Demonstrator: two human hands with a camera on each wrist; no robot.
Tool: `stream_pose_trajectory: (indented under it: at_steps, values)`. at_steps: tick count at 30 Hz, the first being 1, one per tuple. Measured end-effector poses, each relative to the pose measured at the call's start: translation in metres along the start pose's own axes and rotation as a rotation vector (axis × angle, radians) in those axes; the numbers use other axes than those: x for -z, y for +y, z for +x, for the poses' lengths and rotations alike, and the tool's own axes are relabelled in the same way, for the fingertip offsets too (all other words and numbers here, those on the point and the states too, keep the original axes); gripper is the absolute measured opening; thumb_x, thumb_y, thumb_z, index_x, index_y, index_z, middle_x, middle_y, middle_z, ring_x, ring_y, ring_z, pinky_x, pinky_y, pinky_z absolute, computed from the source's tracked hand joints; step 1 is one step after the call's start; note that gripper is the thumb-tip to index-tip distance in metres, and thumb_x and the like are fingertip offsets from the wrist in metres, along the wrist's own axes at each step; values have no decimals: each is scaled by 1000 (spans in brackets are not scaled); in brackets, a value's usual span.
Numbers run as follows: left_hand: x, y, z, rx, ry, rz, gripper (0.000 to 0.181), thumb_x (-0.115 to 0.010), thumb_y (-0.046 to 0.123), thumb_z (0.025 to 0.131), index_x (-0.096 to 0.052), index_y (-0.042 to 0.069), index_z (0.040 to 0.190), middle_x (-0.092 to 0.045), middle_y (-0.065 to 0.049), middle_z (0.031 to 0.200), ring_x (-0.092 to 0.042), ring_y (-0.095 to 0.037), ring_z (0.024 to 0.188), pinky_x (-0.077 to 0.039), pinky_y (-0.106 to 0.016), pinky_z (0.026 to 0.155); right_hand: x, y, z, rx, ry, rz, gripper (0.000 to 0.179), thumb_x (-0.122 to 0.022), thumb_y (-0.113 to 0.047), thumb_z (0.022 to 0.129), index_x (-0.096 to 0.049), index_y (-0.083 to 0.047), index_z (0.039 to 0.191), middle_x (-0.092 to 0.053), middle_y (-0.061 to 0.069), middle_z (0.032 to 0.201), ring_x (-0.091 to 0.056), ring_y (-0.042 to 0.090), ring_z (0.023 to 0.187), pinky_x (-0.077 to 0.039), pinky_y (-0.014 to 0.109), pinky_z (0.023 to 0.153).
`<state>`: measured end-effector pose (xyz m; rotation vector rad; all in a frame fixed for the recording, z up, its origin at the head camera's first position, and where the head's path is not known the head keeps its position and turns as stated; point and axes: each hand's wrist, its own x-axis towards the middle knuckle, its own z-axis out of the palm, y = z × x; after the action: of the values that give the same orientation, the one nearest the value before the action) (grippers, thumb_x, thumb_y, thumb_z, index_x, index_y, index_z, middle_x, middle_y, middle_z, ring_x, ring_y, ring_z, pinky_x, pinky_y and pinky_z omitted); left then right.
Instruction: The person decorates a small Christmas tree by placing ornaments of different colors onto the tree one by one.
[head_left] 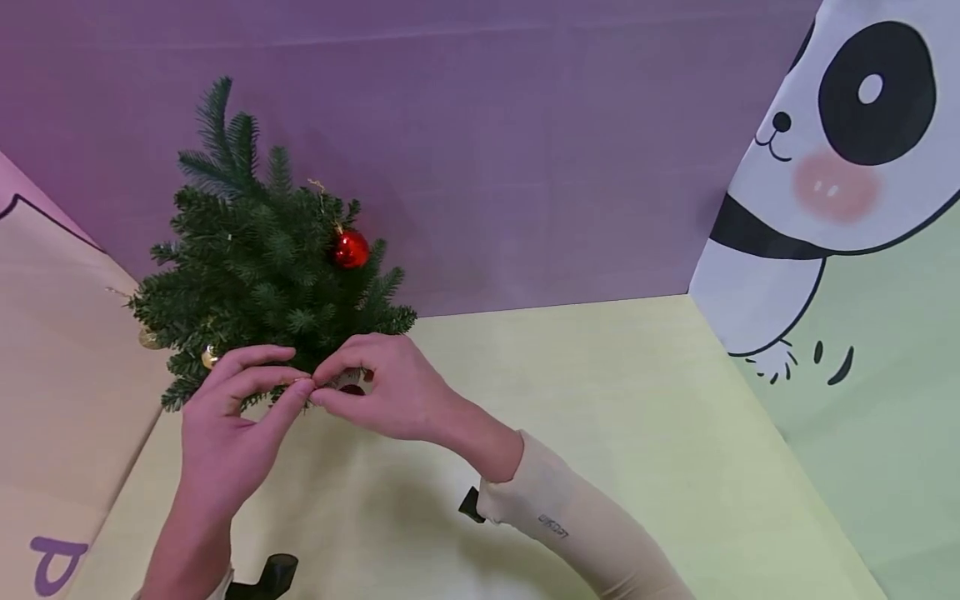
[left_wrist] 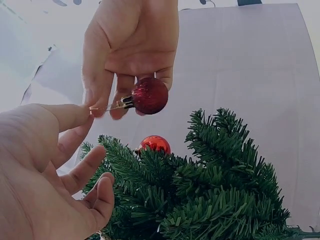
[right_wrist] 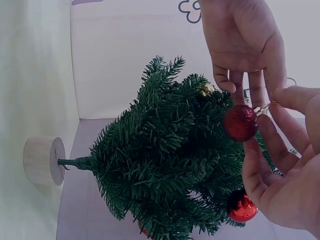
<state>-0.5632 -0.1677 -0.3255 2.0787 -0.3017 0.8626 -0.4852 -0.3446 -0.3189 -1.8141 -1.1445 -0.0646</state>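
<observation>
A dark red glittery bauble (right_wrist: pixel 241 123) with a gold cap hangs sideways by a thin string loop (left_wrist: pixel 107 107) in front of the tree. My left hand (head_left: pixel 232 425) pinches the end of this loop between thumb and index finger, its other fingers spread. From the right, my right hand (head_left: pixel 397 387) pinches the loop at the same spot, fingertips meeting those of the left. The bauble lies beneath the right hand and is mostly covered in the head view. Just behind both hands stands the small green Christmas tree (head_left: pixel 262 250).
On the tree hang a shiny red bauble (head_left: pixel 350 248) at the right and a gold bauble (head_left: pixel 209 357) low on the left. Another gold bauble (head_left: pixel 148 337) shows at the left edge. The tree's round wooden base (right_wrist: pixel 42 161) stands on the pale tabletop (head_left: pixel 570 383). A purple wall (head_left: pixel 525 167) rises behind.
</observation>
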Motion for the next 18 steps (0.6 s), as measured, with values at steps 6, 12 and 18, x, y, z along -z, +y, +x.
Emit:
stream_pose_trajectory:
  at_steps: [6, 12, 18]
  values:
    - [0, 0, -1, -1, -2, -14, 18, -72, -17, 76, -74, -3, 86, -63, -4, 109, -53, -8, 109, -39, -17, 84, -2, 1, 0, -33, -1, 17, 9, -72, -19, 90, -76, -16, 96, -62, -17, 89, -52, -7, 75, -47, 14, 64]
    - [0, -1, 0, -20, -6, -23, 18, -72, -18, 75, -73, -4, 86, -64, -4, 110, -54, -8, 108, -40, -16, 82, -1, 2, 1, -9, -1, 39, 11, -73, -16, 88, -76, -14, 99, -64, -13, 90, -53, -7, 76, -49, 16, 68]
    - [0, 0, 0, -30, -6, -21, 17, -73, -17, 75, -73, -4, 85, -64, -6, 109, -54, -6, 109, -41, -15, 82, -1, 3, 1, 0, 16, 16, 10, -70, -14, 90, -77, -13, 97, -65, -12, 90, -52, -5, 75, -47, 14, 62]
